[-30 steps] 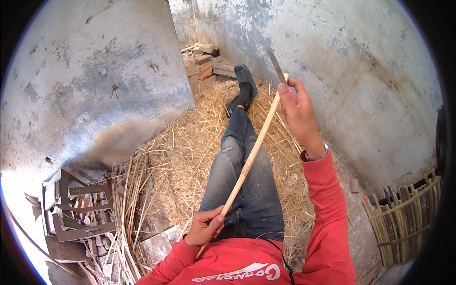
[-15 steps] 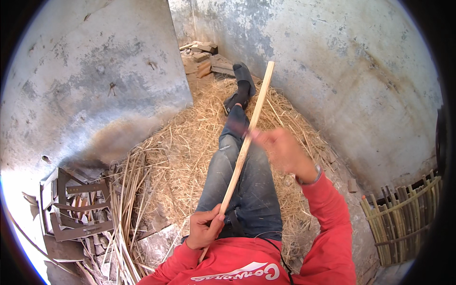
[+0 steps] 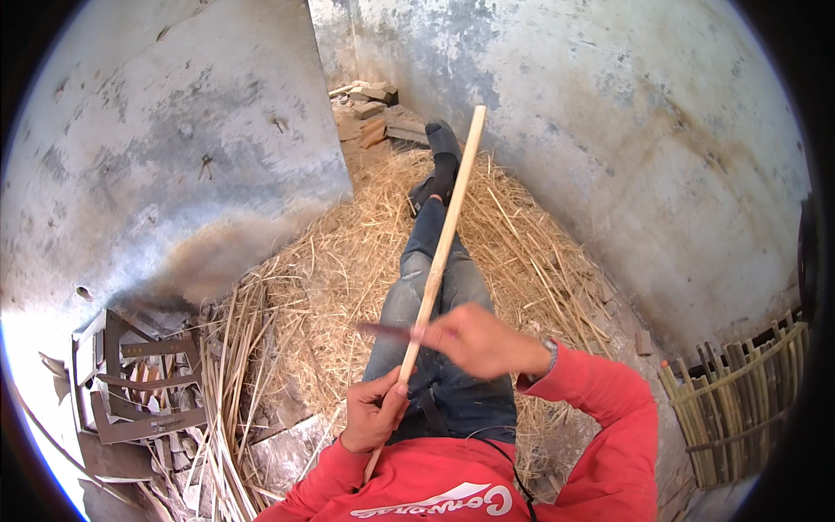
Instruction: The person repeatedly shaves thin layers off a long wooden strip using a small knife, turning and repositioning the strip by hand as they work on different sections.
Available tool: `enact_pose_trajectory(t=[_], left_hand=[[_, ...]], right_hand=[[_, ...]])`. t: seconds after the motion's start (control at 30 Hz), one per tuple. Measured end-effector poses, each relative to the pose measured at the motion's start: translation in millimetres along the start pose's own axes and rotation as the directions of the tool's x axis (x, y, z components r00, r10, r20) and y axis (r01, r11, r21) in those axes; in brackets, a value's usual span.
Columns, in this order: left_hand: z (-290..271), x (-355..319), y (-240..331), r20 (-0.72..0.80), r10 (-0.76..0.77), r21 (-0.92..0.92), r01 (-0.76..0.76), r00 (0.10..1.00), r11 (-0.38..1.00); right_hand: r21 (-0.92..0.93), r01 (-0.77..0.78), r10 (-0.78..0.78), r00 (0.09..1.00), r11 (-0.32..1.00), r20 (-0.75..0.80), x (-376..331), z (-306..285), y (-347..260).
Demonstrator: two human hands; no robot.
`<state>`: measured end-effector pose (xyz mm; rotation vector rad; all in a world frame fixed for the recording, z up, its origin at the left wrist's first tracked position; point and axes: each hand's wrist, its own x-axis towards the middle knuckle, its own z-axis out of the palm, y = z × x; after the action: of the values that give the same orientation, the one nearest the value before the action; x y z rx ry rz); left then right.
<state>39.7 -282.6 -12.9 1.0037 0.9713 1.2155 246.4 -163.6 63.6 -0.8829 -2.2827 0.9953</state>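
Note:
A long, pale wooden strip (image 3: 450,222) slants up from my lap over my outstretched legs. Its lower end rests against my red top, and my left hand (image 3: 374,411) is closed round it there. My right hand (image 3: 485,343) is closed on a knife (image 3: 381,330), whose dark reddish blade is blurred by motion and lies across the strip just above my left hand. The knife's handle is hidden inside my fingers.
Straw-like shavings (image 3: 339,261) cover the floor round my legs. Long thin strips (image 3: 228,374) lie in a bundle at the left, beside a dark metal frame (image 3: 143,378). A slatted stick basket (image 3: 739,400) stands at the right. Weathered walls (image 3: 644,148) close in ahead.
My right hand has drawn the knife down the strip toward my left hand. The strip's far end has swung slightly left; my left hand keeps its hold.

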Motion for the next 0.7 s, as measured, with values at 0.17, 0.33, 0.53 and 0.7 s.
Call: enact_pose_trajectory(t=[0.17, 0.33, 0.53, 0.7], left_hand=[[0, 0, 10, -0.014, 0.048, 0.064, -0.047, 0.999, 0.997], [-6, 5, 7, -0.035, 0.028, 0.025, -0.027, 0.999, 0.999], [-7, 2, 11, 0.043, -0.021, -0.036, 0.022, 0.999, 0.999], [-7, 0, 6, 0.112, -0.014, -0.127, 0.028, 0.994, 0.991]], right_hand=[[-0.022, -0.156, 0.138, 0.924, 0.988, -0.357, 22, -40, -2], [-0.027, 0.006, -0.010, 0.992, 1.000, -0.127, 6, -7, -9], [0.122, -0.069, 0.112, 0.915, 0.990, -0.388, 15, -11, 6], [0.126, -0.172, 0.206, 0.916, 0.977, -0.343, 6, -27, -3]])
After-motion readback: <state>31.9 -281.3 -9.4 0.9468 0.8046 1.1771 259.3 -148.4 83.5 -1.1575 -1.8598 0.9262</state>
